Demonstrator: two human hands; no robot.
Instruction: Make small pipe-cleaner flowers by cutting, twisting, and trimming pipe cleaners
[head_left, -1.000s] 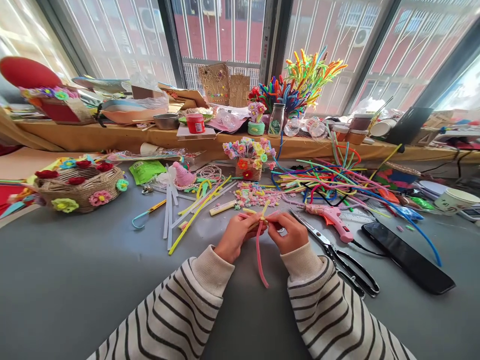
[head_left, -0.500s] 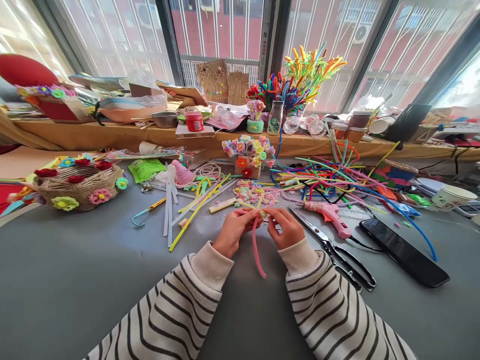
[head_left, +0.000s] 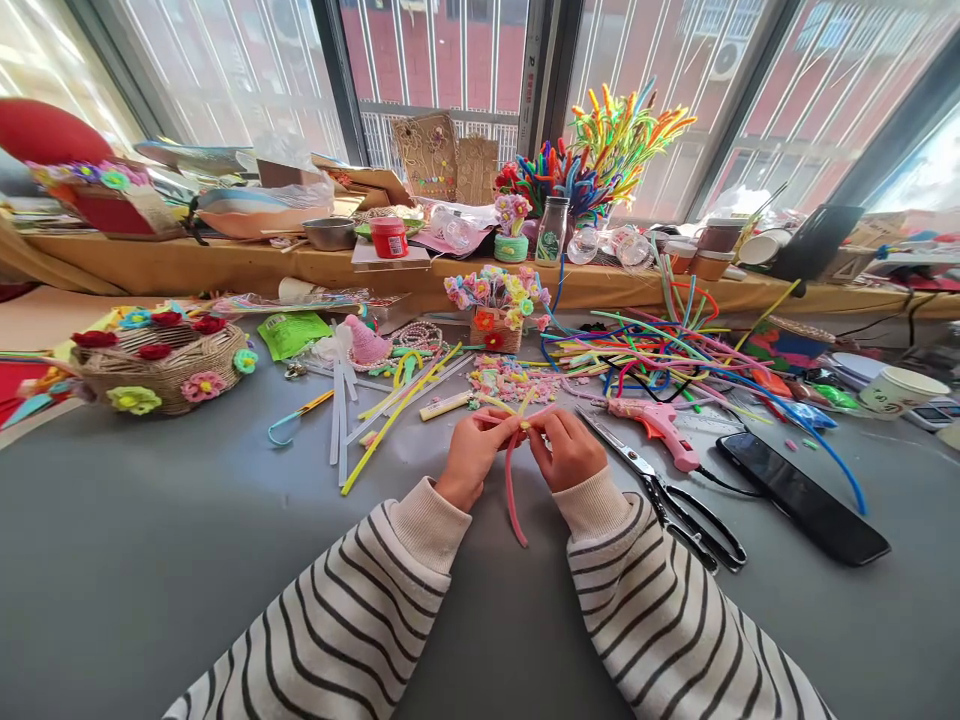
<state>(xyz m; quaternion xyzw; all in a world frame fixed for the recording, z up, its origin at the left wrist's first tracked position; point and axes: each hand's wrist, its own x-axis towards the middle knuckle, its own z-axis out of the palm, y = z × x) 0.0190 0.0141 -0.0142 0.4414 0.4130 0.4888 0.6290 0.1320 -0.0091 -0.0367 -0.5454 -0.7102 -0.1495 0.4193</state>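
Observation:
Between my two hands is a small piece made of pink and yellow pipe cleaners (head_left: 513, 495), crossed at a yellow middle. One pink end hangs down toward me, and yellow ends stick up at the far side. My left hand (head_left: 475, 450) pinches it from the left, thumb and forefinger pressed together. From the right, my right hand (head_left: 570, 447) grips it close to the yellow centre with its fingertips. Part of the piece is hidden behind my fingers. Just beyond my hands lie many small pastel pieces (head_left: 506, 378).
Right of my hands lie black-handled scissors (head_left: 660, 490), a pink glue gun (head_left: 656, 430) and a black phone (head_left: 806, 500). Loose pipe cleaners (head_left: 637, 350) pile up behind. Clear glue sticks (head_left: 337, 420) lie left, near a flower-trimmed twine basket (head_left: 165, 370). A flower pot (head_left: 495, 330) stands ahead.
My right hand's fingers have closed in more tightly at the yellow centre. The pink end still hangs down, and the whole view has shifted slightly.

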